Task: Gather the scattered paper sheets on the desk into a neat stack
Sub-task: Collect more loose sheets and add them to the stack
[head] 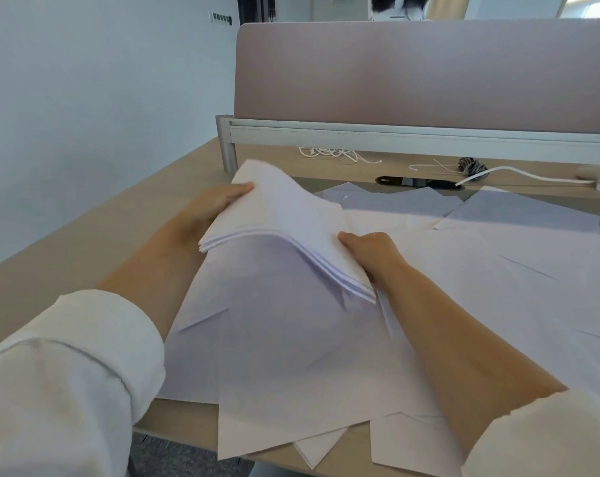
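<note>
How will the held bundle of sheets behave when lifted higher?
Likely floppy: the paper bundle sags between the left hand and right hand. Probably slippery: its near edges fan out, so sheets may slide apart.

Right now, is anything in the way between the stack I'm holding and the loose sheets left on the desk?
Nothing visible is. The left hand and right hand grip the stack just above the loose sheets, which lie uncovered on the desk. The cables sit at the back by the divider, behind the sheets.
</note>
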### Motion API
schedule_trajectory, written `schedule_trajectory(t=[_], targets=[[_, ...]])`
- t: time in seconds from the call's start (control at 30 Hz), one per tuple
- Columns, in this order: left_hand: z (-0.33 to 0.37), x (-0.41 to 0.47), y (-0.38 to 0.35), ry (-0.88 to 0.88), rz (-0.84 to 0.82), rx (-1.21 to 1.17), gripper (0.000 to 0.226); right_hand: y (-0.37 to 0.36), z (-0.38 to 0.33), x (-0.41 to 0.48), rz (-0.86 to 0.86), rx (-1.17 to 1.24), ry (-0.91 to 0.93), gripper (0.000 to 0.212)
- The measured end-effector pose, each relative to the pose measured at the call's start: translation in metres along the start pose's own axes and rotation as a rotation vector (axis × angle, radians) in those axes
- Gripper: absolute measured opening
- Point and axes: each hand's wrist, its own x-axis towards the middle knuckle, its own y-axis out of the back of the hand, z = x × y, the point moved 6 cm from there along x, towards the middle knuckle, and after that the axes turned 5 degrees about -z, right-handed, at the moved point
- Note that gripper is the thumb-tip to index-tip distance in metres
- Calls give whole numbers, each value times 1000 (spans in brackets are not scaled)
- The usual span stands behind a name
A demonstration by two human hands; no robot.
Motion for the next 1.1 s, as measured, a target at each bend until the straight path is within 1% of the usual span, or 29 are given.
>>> schedule_trajectory(t=[0.07,0.13,0.2,0.27,0.33,0.37,0.4,0.43,0.47,0.5,0.53,0.6,0.63,0.7,0.73,0.77,0.83,0.93,1.0,1.1], targets=[[19,-5,-16,-62,-26,-178,29,-4,0,0,-58,51,24,34],[34,-10,-36,-102,-91,-362,28,-7,-2,-3,-147,161,51,27],[46,-15,-56,-129,-160,-471,26,-12,-7,-9,-274,269,39,19],[53,-20,-76,-142,-222,-505,27,-13,-9,-17,-367,431,-17,16],[55,-22,-93,-140,-257,-505,32,-11,-8,-26,-461,691,-117,24],[54,-22,-98,-138,-259,-507,34,-5,-9,-28,-486,797,-124,30],[53,-22,-104,-135,-269,-510,35,4,-8,-25,-466,860,-131,33],[53,-23,-108,-139,-281,-511,34,14,-8,-25,-449,871,-135,36],[53,-24,-113,-147,-292,-514,31,26,-5,-22,-417,851,-122,35],[54,-26,-117,-156,-291,-507,27,39,-4,-21,-377,803,-88,29],[53,-28,-121,-155,-284,-482,22,57,-1,-18,-302,719,-28,22],[50,-31,-131,-136,-266,-382,16,89,7,-16,-240,588,61,15],[46,-32,-137,-124,-257,-322,17,106,16,-16,-213,530,70,16],[34,-30,-150,-81,-267,-204,20,138,35,-17,-132,370,54,26],[24,-30,-160,-38,-305,-145,17,151,44,-18,-103,283,35,30],[13,-30,-169,14,-351,-77,13,159,51,-21,-105,200,19,31],[-6,-31,-182,101,-415,98,12,170,62,-28,-119,79,-9,27],[-20,-34,-190,149,-455,370,20,185,75,-32,-121,11,-46,25],[-25,-34,-189,167,-465,474,24,193,80,-34,-113,12,-70,26],[-32,-30,-185,167,-431,659,32,200,84,-38,-36,-84,-95,31]])
